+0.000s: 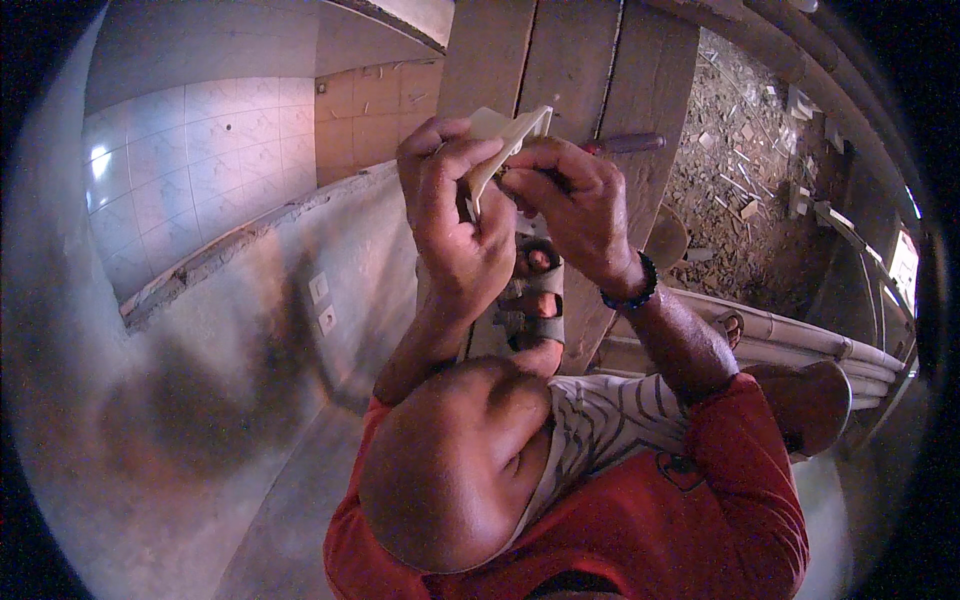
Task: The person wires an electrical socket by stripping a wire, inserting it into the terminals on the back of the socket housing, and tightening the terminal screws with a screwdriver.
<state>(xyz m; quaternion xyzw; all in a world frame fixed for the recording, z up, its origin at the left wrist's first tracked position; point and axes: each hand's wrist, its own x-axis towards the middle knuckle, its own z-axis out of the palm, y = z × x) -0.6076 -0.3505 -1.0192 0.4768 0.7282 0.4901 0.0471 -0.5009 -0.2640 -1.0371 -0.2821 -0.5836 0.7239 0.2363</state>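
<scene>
My left hand (452,205) grips a thin cream-white plastic plate (508,130), tilted on edge, thumb and fingers along its side. It looks like an electrical wall plate, but its front face is mostly hidden. At the plate's right side my right hand (575,205) is closed in a pinch, fingertips against its back. Something small and dark yellowish shows between the fingertips, too small to name. Just beyond the right knuckles is a screwdriver (630,143) with a dark purplish handle and a red collar; the hand hides its shaft.
Wooden planks (565,60) run beneath my hands, with a sandalled foot (535,300) on them. Rubble (745,170) covers the ground at right, beside several pale pipes (780,325). Wall sockets (322,303) sit on the plastered wall at left; tiles (215,140) line the space beyond.
</scene>
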